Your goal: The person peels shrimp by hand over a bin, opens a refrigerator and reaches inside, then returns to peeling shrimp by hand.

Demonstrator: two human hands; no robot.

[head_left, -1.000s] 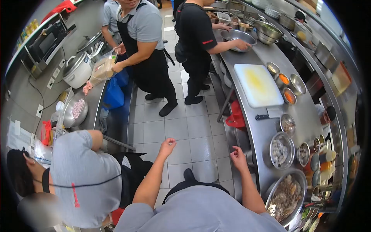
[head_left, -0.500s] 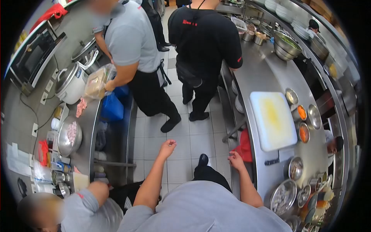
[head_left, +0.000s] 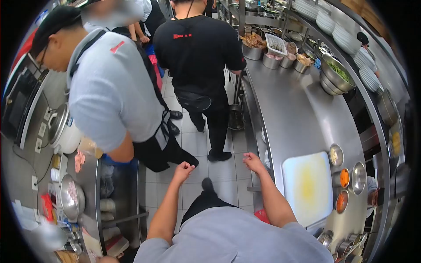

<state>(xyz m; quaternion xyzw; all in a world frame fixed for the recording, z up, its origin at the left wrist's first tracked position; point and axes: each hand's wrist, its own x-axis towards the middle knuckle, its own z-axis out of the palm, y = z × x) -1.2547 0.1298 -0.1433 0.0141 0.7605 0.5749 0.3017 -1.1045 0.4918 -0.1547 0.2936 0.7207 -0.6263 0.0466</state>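
Observation:
My left hand [head_left: 183, 172] hangs over the tiled aisle with its fingers curled, and whatever is between them is too small to make out. My right hand [head_left: 253, 162] is out over the aisle's right side, near the counter edge, fingers partly bent and apart, holding nothing. Neither hand touches anything visible. Nearest the right hand lies a white cutting board [head_left: 308, 188] with a yellow stain, on the steel counter [head_left: 294, 114]. Beside the board stand small metal bowls, two with orange contents [head_left: 344, 177].
A person in black [head_left: 197, 57] stands ahead in the aisle, back turned. A person in grey [head_left: 107, 87] leans over the left counter. A metal bowl [head_left: 71, 198] and a rice cooker [head_left: 63, 131] stand there. Stacked bowls with greens [head_left: 337, 74] are at the right.
The view has moved forward along the aisle. The cutting board is now closer to me, the person in black has turned away, and the person in grey looms larger. Both hands remain raised.

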